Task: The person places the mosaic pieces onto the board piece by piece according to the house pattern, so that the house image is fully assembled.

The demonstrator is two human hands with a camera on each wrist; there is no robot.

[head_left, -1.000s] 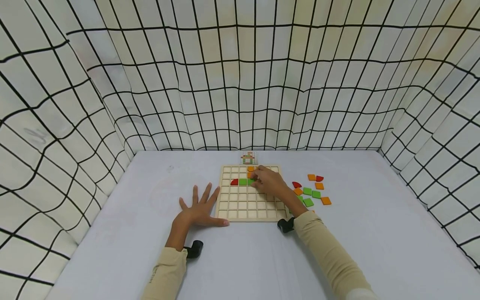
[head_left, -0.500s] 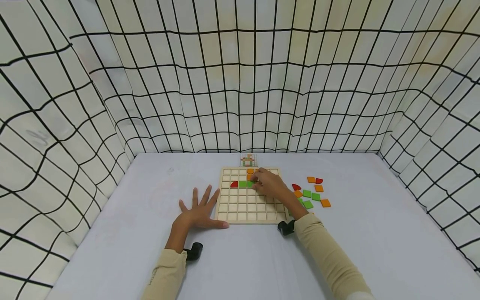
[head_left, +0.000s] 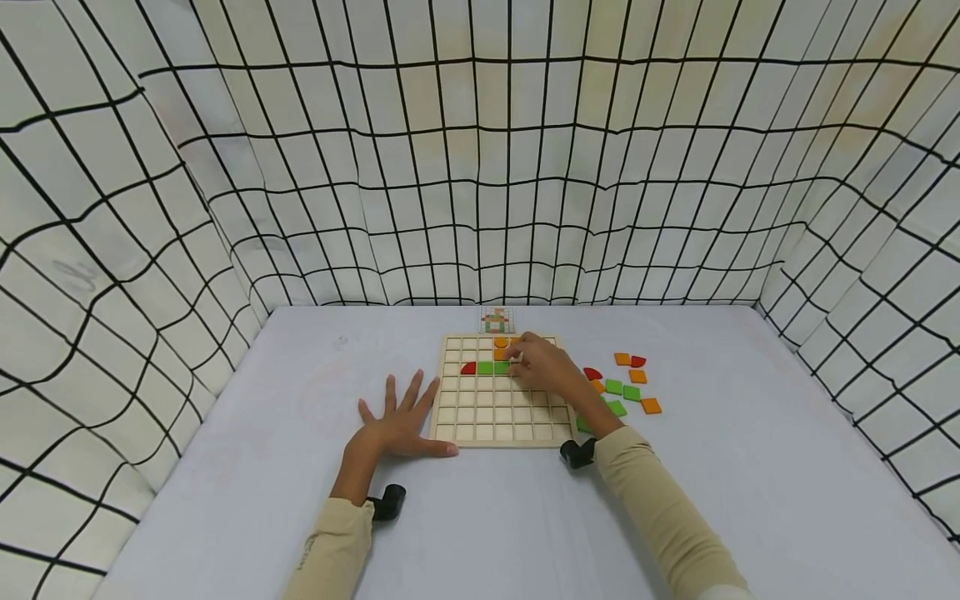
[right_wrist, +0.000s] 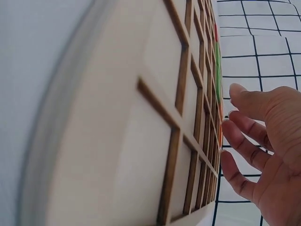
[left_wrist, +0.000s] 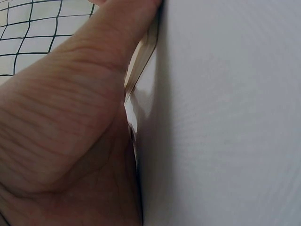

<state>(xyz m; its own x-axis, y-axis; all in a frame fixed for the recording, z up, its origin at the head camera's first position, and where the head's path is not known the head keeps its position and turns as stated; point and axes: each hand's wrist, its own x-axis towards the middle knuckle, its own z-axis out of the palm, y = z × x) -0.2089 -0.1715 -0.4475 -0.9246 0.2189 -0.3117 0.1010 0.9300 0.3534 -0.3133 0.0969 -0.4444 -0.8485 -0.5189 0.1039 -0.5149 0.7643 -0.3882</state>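
A wooden grid board (head_left: 502, 408) lies on the white table. My left hand (head_left: 401, 429) rests spread at its left edge, thumb by the front-left corner. Over the upper part of the board is my right hand (head_left: 543, 367), fingertips at the tiles. In the right wrist view, that hand (right_wrist: 268, 141) has thumb and fingers apart, with nothing visible between them. Seated in the grid are a red quarter-round piece (head_left: 468, 368), green square tiles (head_left: 485, 368), an orange round piece (head_left: 501, 342) and an orange square (head_left: 499, 355). My right hand partly hides nearby cells.
Behind the board lies a small pattern card (head_left: 497, 320). Loose green tiles (head_left: 632, 393), orange tiles (head_left: 651, 406) and red quarter-round pieces (head_left: 638, 362) are scattered right of the board, some partly behind my right forearm. White walls with black netting (head_left: 510, 200) surround the table.
My right hand has shifted slightly to the right, with thumb and fingers now further apart, uncovering more of the green tile. The left hand has stayed in place.
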